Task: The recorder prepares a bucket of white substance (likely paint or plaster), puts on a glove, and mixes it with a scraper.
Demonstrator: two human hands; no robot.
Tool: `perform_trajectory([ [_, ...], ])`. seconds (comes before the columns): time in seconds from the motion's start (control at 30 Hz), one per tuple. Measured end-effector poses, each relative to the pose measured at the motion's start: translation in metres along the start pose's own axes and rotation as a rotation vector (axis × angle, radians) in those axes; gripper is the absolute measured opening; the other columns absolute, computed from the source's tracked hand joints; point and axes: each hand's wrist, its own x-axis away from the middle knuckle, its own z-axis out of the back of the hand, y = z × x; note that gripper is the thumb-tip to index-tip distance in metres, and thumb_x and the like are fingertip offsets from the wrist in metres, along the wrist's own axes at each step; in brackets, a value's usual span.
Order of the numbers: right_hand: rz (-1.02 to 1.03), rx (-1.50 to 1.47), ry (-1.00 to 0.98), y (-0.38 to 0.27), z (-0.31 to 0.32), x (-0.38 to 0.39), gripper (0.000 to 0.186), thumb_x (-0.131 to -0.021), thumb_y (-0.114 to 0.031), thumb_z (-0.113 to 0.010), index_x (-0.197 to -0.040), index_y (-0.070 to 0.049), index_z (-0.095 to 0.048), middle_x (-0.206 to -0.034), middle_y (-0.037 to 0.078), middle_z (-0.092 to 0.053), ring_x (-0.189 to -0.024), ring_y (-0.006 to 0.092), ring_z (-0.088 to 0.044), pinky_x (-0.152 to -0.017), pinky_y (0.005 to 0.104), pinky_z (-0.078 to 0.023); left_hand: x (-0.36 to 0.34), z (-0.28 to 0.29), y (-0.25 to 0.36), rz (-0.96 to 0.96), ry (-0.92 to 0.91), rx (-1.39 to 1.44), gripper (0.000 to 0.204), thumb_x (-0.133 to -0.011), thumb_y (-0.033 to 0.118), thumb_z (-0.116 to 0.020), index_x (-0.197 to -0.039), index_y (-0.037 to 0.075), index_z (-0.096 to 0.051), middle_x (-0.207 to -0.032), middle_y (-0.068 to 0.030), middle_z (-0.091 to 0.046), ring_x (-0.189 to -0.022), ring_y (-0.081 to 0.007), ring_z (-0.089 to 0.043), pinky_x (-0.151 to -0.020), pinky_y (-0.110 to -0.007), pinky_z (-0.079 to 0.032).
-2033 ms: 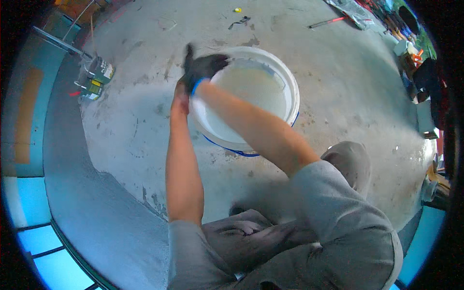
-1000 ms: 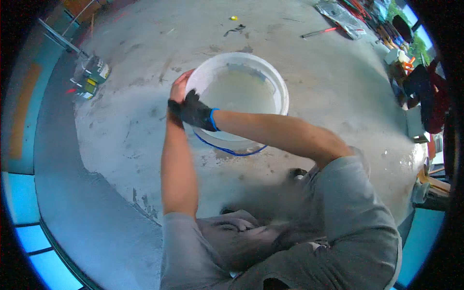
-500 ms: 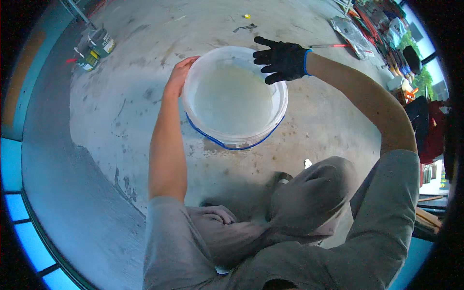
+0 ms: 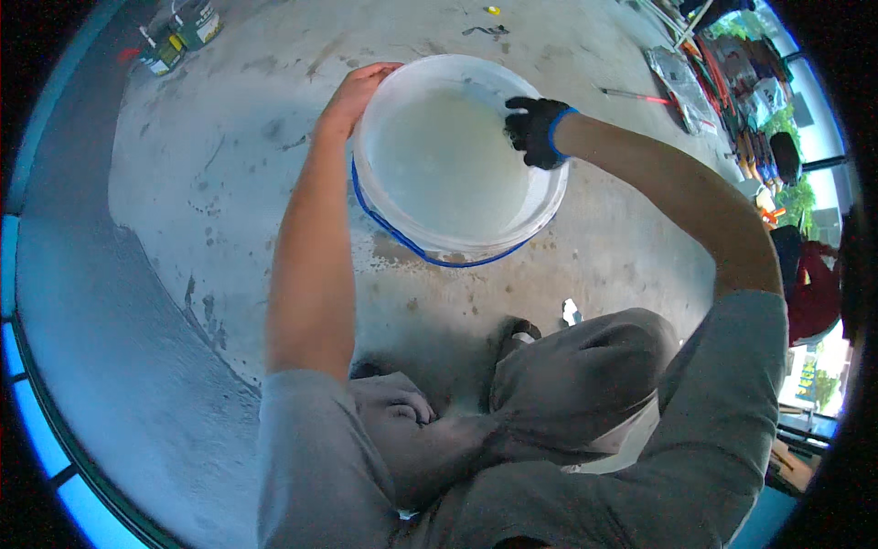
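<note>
I get a cool, bluish picture, the floor (image 4: 229,201) moderately lit. Daylight burns out the opening (image 4: 825,189) at far right. A soft, dark shadow (image 4: 439,343) lies on the near side of the white bucket (image 4: 457,243), by the legs (image 4: 585,366). The black-gloved right hand (image 4: 537,133) shows me little texture. Fisheye distortion bows the glowing panels (image 4: 101,512) at lower left, and blackness swallows my corners.

Print on the two dark containers (image 4: 194,29), left of the bare left fingers (image 4: 373,70), is too small to read.
</note>
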Motion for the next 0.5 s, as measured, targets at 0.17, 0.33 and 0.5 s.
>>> perform_trajectory([
  [0.17,-0.338,-0.487,0.922,0.027,-0.040,-0.038,0.063,-0.069,0.000,-0.058,-0.129,-0.014,-0.046,-0.139,0.005,-0.041,-0.131,0.0189,-0.033,-0.098,0.0323,-0.042,-0.018,-0.004,0.003,-0.114,0.025,-0.157,0.028,-0.090,0.013,-0.046,-0.110,0.005,-0.063,-0.104,-0.0058,-0.065,-0.092,-0.0160,-0.060,-0.080,-0.029,-0.047],
  [0.33,-0.433,-0.367,0.347,-0.027,-0.006,-0.012,0.049,-0.072,-0.009,-0.055,-0.121,-0.010,-0.056,-0.135,0.007,-0.046,-0.129,0.0255,-0.038,-0.105,0.0349,-0.033,-0.006,0.016,-0.018,-0.083,-0.018,-0.111,0.027,-0.090,0.016,-0.048,-0.110,0.006,-0.063,-0.103,-0.0054,-0.065,-0.092,-0.0160,-0.060,-0.082,-0.029,-0.047],
  [0.5,-0.189,-0.364,-0.012,-0.028,0.027,0.035,0.045,-0.077,-0.022,-0.053,-0.120,-0.011,-0.057,-0.132,0.007,-0.049,-0.129,0.0232,-0.037,-0.109,0.0403,-0.027,-0.001,0.007,-0.005,-0.039,-0.030,-0.140,0.029,-0.091,0.016,-0.047,-0.114,0.006,-0.061,-0.108,-0.0051,-0.064,-0.095,-0.0161,-0.059,-0.084,-0.029,-0.046],
])
